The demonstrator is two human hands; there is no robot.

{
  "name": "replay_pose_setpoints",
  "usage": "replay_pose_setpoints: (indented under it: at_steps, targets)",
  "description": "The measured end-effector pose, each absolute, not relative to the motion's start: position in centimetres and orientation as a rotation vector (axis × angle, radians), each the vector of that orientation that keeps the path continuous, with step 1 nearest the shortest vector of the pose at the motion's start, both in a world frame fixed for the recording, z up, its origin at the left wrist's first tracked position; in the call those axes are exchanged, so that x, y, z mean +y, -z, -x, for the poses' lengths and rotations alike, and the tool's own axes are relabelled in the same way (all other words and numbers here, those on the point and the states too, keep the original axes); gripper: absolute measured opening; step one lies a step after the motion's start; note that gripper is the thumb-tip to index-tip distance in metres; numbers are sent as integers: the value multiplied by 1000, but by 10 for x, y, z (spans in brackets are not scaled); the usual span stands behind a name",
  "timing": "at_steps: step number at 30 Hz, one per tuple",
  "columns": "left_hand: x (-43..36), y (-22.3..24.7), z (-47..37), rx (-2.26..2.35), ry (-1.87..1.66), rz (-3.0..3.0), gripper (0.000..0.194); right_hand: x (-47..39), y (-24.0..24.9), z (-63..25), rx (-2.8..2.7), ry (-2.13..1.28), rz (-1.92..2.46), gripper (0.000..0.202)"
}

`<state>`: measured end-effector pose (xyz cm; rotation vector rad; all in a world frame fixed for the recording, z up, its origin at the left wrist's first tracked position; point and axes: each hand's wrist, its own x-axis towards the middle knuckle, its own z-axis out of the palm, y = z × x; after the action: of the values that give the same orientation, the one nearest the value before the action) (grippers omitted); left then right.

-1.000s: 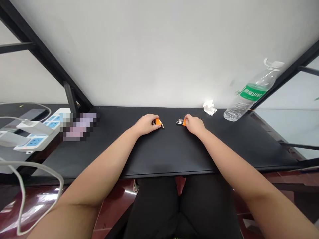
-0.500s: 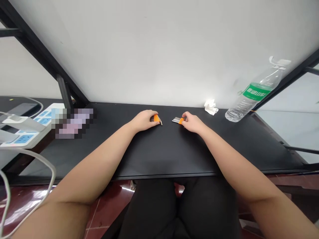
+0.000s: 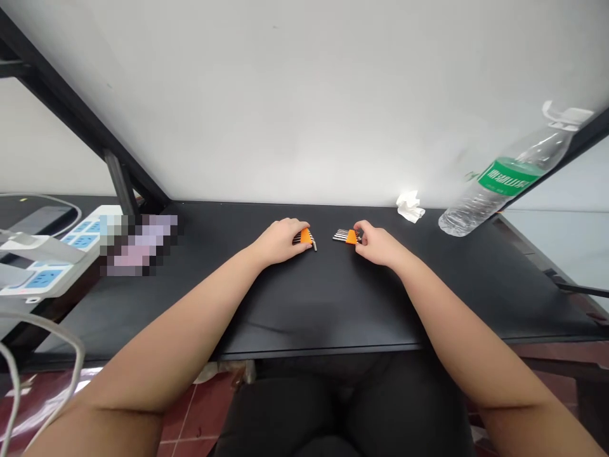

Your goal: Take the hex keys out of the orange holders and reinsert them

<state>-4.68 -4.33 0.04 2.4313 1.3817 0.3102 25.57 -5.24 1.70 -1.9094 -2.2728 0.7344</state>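
On the black tabletop (image 3: 304, 298), my left hand (image 3: 280, 242) curls its thumb and fingers around an orange holder of thin metal rods that looks like a hex key set (image 3: 306, 237). Dark rod ends show under the palm, and one longer pale rod angles out at the right. Across a short gap, my right hand (image 3: 379, 244) has its thumb and forefinger around the right end of a second orange-held hex key set (image 3: 351, 237). Its silvery rods point left toward the first set. Short rod ends lie between those two fingers.
A crumpled white tissue (image 3: 410, 207) lies against the wall, with a clear plastic bottle (image 3: 504, 181) with a green label farther right. At left are a white power strip (image 3: 71, 254) with plugs, a cable (image 3: 47, 320) and a pixelated item (image 3: 143, 244). A metal frame flanks the table.
The view has shifted slightly. My right thumb and forefinger look a little wider apart around their set. My left hand keeps its hold, and both sets remain apart.
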Motion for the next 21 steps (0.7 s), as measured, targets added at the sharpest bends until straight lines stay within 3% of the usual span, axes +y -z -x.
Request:
replay_pose_setpoints:
  at_steps: [6, 17, 21]
  targets:
    - [-47, 0, 46, 1391, -297, -2445, 52, -55, -8, -249, -2333, -477, 1948, 50]
    - [-36, 4, 43, 1371, -308, -2481, 57, -48, -25, -260, -2242, -567, 1788, 49]
    - [-32, 8, 44, 1384, -282, -2434, 62, -82, -39, -315, -1868, -243, 1706, 35]
